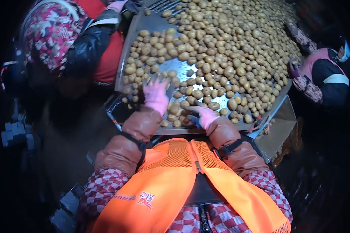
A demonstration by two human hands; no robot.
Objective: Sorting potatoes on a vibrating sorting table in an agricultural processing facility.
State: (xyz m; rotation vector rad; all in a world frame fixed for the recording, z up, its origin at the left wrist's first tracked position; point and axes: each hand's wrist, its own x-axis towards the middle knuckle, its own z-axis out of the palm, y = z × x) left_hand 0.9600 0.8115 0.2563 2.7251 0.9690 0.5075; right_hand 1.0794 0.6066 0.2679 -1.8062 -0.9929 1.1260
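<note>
Potatoes [236, 63] cover most of the worktop [154, 24]. Your left hand [156, 95] has its grip spread, near left; I can't tell how your right hand [204, 115] grips, or if either holds one. Push softly, so none bruise.

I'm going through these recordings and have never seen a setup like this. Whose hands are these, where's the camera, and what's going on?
There is no robot here. The single picture comes from a wide-angle camera on a person's head, looking down, so straight edges bend near the rim. The wearer's orange vest fills the bottom. Their gloved left hand and right hand reach over a metal table covered with many loose potatoes. Whether either hand grips one is unclear. One co-worker stands at the left and another at the right.
</note>
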